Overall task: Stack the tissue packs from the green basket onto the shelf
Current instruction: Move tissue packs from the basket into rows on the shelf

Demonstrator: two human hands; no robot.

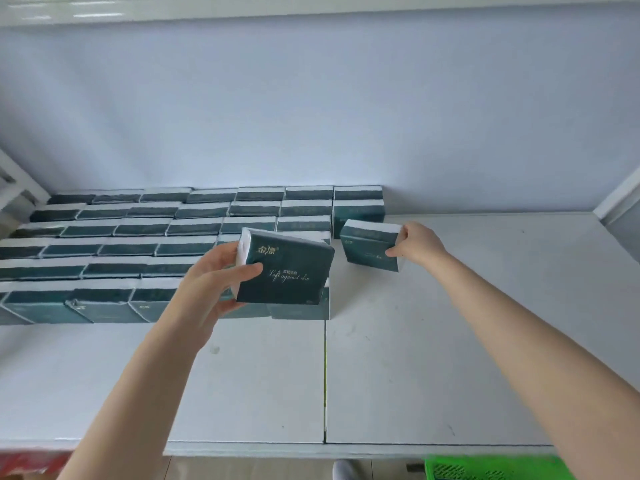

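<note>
**Shelf half covered in tissue packs**

White shelf [450,341] is carrying rows of tissue packs [138,233] beyond the fingers [405,233]; green basket [491,469] is showing well behind them. Left hand [211,285] is clamping a raised pack [287,268], held ready. Right hand [420,244] is pinching another pack [369,245] beside the rows, likely extending them.

Dark green packs [284,271], white shelf [450,341]

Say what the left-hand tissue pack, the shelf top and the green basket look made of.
Tissue pack: thin, slightly shiny plastic film with gold print; white tissue shows at the end.
Shelf top: smooth matte white board, laminate or painted metal, unclear.
Green basket: likely moulded plastic, lattice openings.
</note>
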